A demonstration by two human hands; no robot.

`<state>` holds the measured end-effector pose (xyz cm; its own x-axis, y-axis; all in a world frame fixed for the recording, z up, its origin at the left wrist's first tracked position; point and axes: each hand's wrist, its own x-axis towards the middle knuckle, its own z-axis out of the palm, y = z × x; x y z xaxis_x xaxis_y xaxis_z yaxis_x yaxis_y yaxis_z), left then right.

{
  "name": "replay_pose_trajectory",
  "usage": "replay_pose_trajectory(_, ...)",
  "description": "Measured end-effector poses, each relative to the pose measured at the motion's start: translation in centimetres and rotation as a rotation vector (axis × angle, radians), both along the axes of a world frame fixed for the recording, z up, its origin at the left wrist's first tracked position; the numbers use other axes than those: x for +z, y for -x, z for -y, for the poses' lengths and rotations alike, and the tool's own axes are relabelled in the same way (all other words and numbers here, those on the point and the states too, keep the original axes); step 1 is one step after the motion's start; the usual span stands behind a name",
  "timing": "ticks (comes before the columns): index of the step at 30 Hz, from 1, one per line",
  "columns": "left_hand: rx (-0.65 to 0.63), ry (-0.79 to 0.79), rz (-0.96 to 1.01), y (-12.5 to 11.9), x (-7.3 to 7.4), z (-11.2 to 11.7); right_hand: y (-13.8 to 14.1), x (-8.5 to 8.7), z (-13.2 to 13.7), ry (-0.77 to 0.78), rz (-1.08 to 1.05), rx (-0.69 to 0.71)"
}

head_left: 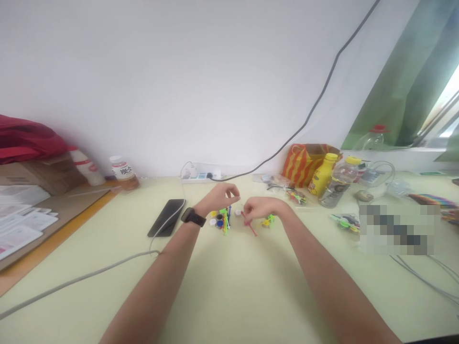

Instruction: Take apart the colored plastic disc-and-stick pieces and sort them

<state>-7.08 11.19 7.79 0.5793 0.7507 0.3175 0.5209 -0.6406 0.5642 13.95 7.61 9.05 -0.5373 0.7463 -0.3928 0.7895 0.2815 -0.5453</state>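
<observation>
My left hand (218, 197) hovers over the pale table, a black watch (193, 217) on its wrist. Its fingers are curved and apart, and nothing shows in them. Below it lies a small group of plastic pieces: thin yellow-green sticks (225, 223), a blue disc (220, 223) and several other round ones. My right hand (260, 207) points its fingertips down and pinches a thin red plastic stick (253, 230). A white disc (238, 212) sits between the two hands. Just beyond the right wrist are a yellow disc (266, 223) and a green piece (271, 218).
A black phone (167, 217) with a white cable lies left. Along the wall are a power strip (201, 177), a labelled bottle (124, 173), a striped bag (296, 167) and a yellow bottle (323, 174). Bagged plastic pieces (344, 222) lie right. Papers (21, 224) cover the left side.
</observation>
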Motion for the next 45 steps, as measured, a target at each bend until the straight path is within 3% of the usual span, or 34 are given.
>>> replay_pose_trajectory(5,-0.165,0.115,0.078,-0.5,1.4,1.0,-0.9,0.5,-0.3,-0.094,-0.485,-0.344)
replay_pose_trajectory(11,-0.178,0.145,0.201,-1.5,0.8,1.5,-0.1,-1.5,-1.7,-0.146,-0.745,-0.496)
replay_pose_trajectory(13,-0.189,0.133,0.225,-1.7,0.4,1.3,-0.2,-1.9,-1.9,-0.096,-0.791,-0.489)
replay_pose_trajectory(19,-0.174,0.092,0.287,-1.5,-0.3,0.7,-1.3,-2.1,-1.8,0.152,-0.895,-0.281)
replay_pose_trajectory(26,-0.133,0.079,0.291,-1.4,-0.6,0.6,-0.9,-2.1,-1.7,0.122,-0.904,-0.299)
replay_pose_trajectory(31,-0.151,0.146,0.310,-1.7,-0.9,0.8,-0.4,-2.5,-1.9,-0.014,-0.809,-0.354)
replay_pose_trajectory(36,-0.090,0.140,0.258,-2.2,-1.5,1.0,-0.3,-3.0,-1.9,-0.012,-0.741,-0.345)
replay_pose_trajectory(40,-0.111,0.172,0.258,-2.2,-1.5,1.0,-0.4,-2.9,-1.6,0.003,-0.691,-0.316)
replay_pose_trajectory(45,-0.074,0.157,0.208,-1.6,-1.8,0.7,-0.7,-2.8,-1.7,-0.118,-0.570,-0.391)
